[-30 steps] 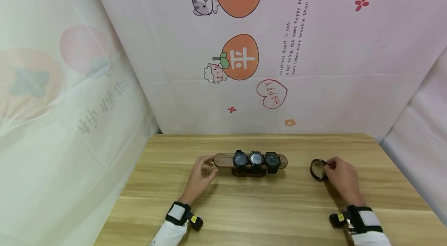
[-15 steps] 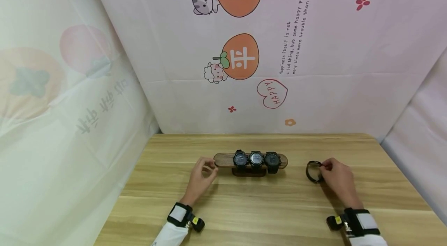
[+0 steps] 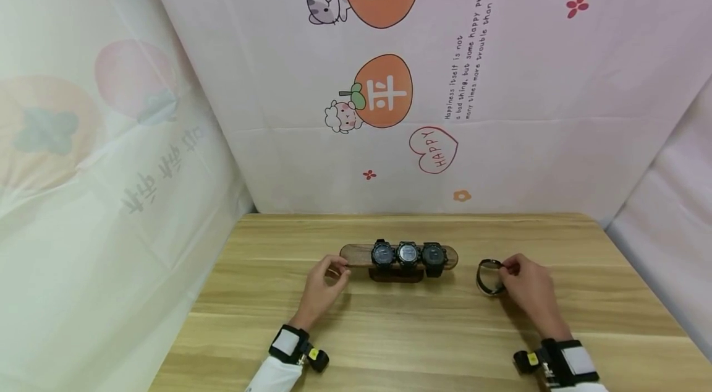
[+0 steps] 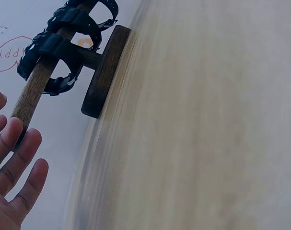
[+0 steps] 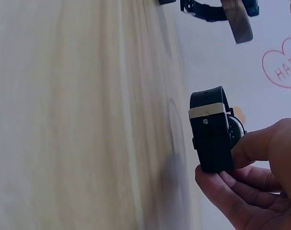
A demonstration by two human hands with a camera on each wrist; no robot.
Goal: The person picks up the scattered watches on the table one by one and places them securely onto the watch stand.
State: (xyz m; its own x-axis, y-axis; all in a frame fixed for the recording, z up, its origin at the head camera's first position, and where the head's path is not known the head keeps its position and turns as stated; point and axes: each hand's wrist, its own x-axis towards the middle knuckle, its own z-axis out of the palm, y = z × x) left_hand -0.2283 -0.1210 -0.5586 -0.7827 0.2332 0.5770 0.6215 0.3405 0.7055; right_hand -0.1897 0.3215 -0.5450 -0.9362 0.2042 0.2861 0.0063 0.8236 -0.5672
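My right hand [image 3: 531,287] pinches a black wristwatch [image 3: 479,281] between thumb and fingers, to the right of the display stand. In the right wrist view the watch's strap [image 5: 213,153] makes a fastened loop with a metal band across it, and its dial side faces away, partly hidden. The wooden watch stand [image 3: 356,255] has a rounded bar with three black digital watches [image 3: 408,253] side by side on it. My left hand [image 3: 321,290] is at the bar's left end; in the left wrist view its relaxed, spread fingers [image 4: 32,143] overlap that end.
The stand's dark base [image 3: 396,276] rests on the wood-grain table [image 3: 411,336]. A printed white cloth [image 3: 311,175] hangs behind the table's back edge, with more cloth [image 3: 167,163] at both sides. Each wrist wears a strapped camera [image 3: 318,360].
My right hand has moved left with the wristwatch, closer to the stand. My left hand has shifted slightly down at the bar's end, its thumb and index fingertips closer together. The stand stays put.
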